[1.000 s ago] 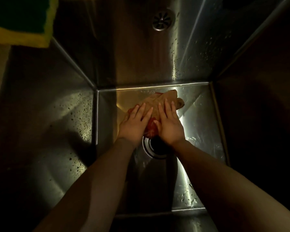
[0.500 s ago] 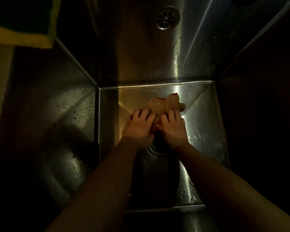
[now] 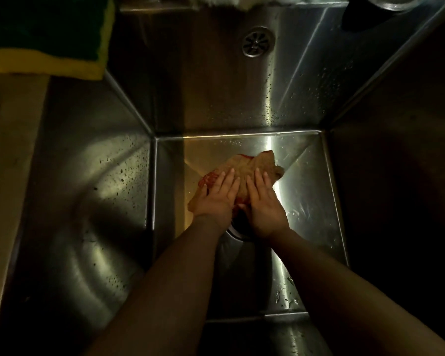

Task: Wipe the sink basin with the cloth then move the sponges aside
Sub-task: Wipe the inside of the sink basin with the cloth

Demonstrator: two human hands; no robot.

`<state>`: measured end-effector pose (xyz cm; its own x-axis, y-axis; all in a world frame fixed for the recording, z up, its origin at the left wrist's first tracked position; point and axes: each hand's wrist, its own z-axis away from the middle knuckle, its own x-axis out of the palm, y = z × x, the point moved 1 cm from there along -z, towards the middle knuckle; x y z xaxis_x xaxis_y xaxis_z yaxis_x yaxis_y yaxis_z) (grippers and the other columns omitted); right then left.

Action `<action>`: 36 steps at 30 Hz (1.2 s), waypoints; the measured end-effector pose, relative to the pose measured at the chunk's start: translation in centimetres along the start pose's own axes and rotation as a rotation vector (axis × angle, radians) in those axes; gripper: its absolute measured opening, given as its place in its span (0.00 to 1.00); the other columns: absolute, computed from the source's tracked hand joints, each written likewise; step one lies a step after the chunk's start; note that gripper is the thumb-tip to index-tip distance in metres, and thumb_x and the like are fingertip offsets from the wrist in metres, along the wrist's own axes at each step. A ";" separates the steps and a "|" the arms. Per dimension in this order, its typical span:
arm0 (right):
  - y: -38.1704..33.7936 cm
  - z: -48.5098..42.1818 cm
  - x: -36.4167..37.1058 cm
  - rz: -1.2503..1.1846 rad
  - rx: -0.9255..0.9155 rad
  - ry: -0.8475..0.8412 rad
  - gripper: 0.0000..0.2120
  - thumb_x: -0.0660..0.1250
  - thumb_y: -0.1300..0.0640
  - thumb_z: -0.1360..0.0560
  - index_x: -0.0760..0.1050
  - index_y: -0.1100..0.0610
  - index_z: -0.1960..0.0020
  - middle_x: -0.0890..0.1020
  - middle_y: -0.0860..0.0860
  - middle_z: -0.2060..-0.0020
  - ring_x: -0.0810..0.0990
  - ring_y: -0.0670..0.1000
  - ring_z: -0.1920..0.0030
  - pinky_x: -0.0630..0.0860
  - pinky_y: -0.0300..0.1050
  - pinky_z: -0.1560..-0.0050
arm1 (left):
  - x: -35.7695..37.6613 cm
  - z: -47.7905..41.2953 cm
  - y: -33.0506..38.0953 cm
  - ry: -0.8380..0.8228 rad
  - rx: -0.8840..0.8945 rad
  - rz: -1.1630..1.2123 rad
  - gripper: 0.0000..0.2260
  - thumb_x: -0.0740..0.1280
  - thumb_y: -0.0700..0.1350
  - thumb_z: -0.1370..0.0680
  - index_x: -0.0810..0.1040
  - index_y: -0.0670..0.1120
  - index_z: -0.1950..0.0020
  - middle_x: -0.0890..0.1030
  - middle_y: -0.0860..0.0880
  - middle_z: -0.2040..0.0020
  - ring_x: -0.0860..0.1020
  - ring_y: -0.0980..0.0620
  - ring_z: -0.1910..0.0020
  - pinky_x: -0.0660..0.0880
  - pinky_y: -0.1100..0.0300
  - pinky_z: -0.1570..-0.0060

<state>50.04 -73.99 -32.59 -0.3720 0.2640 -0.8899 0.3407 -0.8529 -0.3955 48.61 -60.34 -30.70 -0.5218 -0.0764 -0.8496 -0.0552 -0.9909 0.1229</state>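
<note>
The crumpled tan-and-red cloth (image 3: 244, 173) lies under both flat, open-fingered palms, left hand (image 3: 217, 199) beside right hand (image 3: 263, 204), on the steel sink basin (image 3: 306, 181) floor.

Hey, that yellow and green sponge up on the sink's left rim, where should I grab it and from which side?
Grip the sponge across its yellow foam edges, coming down from above. It lies flat on the sink's rim with the green scrub side up, and its near corner overhangs the basin, so that corner is the free place to pinch. Both the left hand and right hand are pressed flat on the cloth.
</note>
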 end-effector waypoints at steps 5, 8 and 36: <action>-0.3 -2.6 -0.1 0.011 0.055 -0.029 0.29 0.54 0.50 0.19 0.48 0.57 0.24 0.45 0.57 0.23 0.41 0.56 0.24 0.44 0.47 0.27 | -1.1 -1.3 -0.5 -0.016 -0.022 -0.003 0.32 0.55 0.51 0.19 0.36 0.50 0.24 0.34 0.51 0.24 0.37 0.50 0.25 0.46 0.45 0.26; -0.4 -3.8 0.0 -0.017 0.062 -0.019 0.27 0.52 0.50 0.19 0.49 0.56 0.24 0.47 0.56 0.23 0.41 0.56 0.24 0.43 0.47 0.27 | -1.8 -2.0 -1.1 -0.035 -0.029 -0.025 0.34 0.58 0.50 0.20 0.36 0.50 0.24 0.34 0.52 0.24 0.37 0.51 0.25 0.47 0.46 0.26; -1.3 -5.9 -1.6 -0.199 0.059 -0.016 0.24 0.60 0.53 0.21 0.62 0.54 0.27 0.57 0.53 0.25 0.50 0.55 0.25 0.54 0.48 0.28 | -2.1 -1.2 -4.2 0.017 -0.054 0.078 0.36 0.60 0.47 0.21 0.36 0.57 0.25 0.34 0.56 0.24 0.39 0.48 0.25 0.57 0.42 0.30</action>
<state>55.26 -70.60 -31.99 -0.4408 0.4232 -0.7916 0.2078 -0.8099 -0.5486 50.94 -56.20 -30.07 -0.5082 -0.1554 -0.8471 0.0319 -0.9863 0.1618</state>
